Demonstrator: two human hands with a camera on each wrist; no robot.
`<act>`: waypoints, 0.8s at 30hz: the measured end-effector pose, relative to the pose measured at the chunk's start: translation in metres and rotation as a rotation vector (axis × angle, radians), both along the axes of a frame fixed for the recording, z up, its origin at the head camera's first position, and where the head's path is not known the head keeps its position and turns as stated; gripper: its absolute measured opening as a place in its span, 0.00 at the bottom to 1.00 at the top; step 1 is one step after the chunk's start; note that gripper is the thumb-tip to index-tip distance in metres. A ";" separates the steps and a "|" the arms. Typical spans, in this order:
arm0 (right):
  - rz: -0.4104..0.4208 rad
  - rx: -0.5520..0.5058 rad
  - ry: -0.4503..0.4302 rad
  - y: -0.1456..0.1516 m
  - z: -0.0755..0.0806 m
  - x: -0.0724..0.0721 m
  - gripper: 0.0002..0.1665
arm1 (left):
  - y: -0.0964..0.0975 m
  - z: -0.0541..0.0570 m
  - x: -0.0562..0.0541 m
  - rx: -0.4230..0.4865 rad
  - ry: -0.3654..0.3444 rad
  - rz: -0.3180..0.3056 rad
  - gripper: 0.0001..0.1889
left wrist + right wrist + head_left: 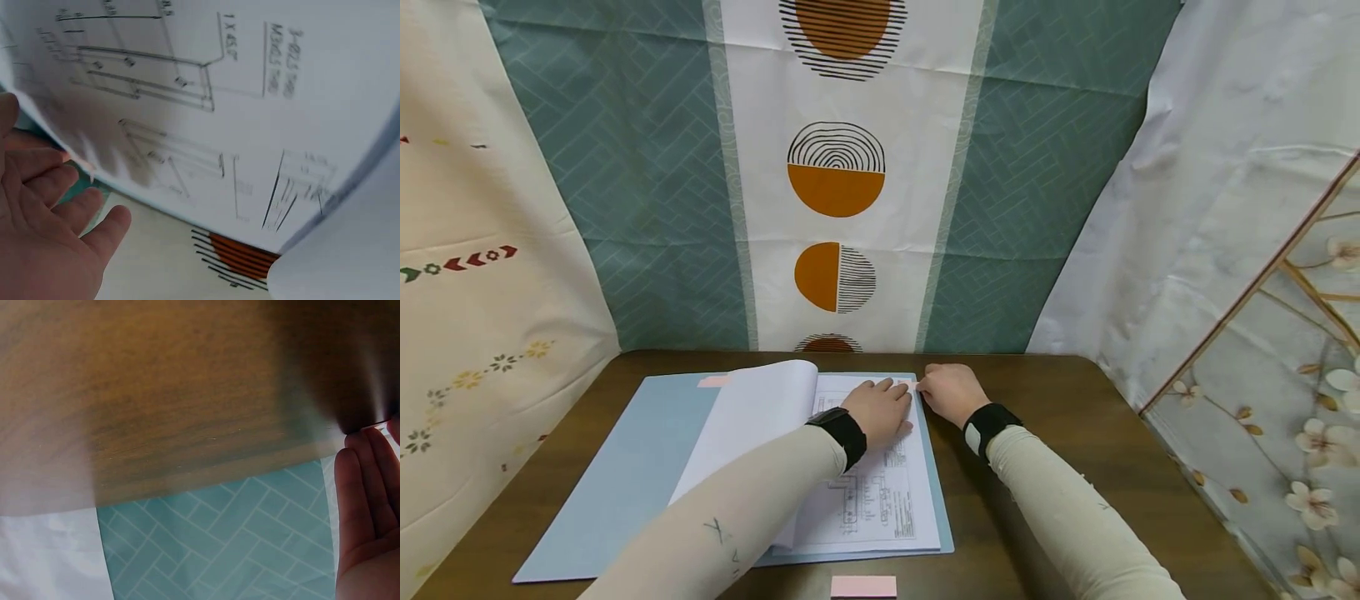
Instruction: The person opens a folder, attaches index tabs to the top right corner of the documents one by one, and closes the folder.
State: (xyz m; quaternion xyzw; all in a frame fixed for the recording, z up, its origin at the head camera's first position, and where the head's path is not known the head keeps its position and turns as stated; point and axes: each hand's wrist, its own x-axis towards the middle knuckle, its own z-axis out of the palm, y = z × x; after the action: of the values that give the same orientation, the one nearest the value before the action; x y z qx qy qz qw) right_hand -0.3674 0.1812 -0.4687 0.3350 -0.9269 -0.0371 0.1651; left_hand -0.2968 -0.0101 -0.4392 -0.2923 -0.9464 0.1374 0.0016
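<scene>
A light blue folder (617, 483) lies spread on the table, holding a stack of printed technical drawings (880, 500). Its turned pages (752, 417) curl over to the left, blank side up. My left hand (880, 411) rests on the upper part of the drawing with fingers extended; line drawings and dimensions show beside it in the left wrist view. At the page's top right corner, my right hand (953, 393) pinches the end of a pink sticky note (907, 385) between thumb and fingertips. In the right wrist view the fingers (356, 500) mostly hide that note.
A pad of pink sticky notes (863, 587) lies near the table's front edge. Another pink sticky note (712, 381) shows at the top, left of the turned pages. The brown wooden table (1075, 467) meets a patterned curtain (842, 275) at the back.
</scene>
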 end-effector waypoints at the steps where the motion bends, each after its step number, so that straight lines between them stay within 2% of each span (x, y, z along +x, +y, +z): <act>1: -0.004 0.001 -0.012 -0.001 0.000 0.000 0.04 | 0.000 -0.004 -0.003 0.004 -0.003 0.000 0.34; 4: -0.024 0.012 -0.036 -0.002 0.000 0.001 0.05 | -0.001 -0.014 -0.011 0.022 -0.023 0.002 0.35; 7: -0.036 0.016 -0.035 -0.003 0.001 0.000 0.06 | -0.002 -0.020 -0.016 0.048 -0.043 0.010 0.37; 14: -0.038 0.027 -0.007 -0.002 -0.003 -0.003 0.06 | -0.006 -0.020 -0.021 0.133 -0.095 0.054 0.38; 24: -0.048 0.034 0.003 -0.003 -0.002 -0.002 0.05 | -0.011 -0.029 -0.035 0.213 -0.112 0.160 0.38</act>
State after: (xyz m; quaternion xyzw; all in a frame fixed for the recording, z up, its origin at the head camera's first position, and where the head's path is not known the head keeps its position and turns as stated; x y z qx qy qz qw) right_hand -0.3690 0.1784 -0.4709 0.3155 -0.9336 -0.0574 0.1600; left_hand -0.3320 -0.0207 -0.4684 -0.2212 -0.9745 0.0195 -0.0314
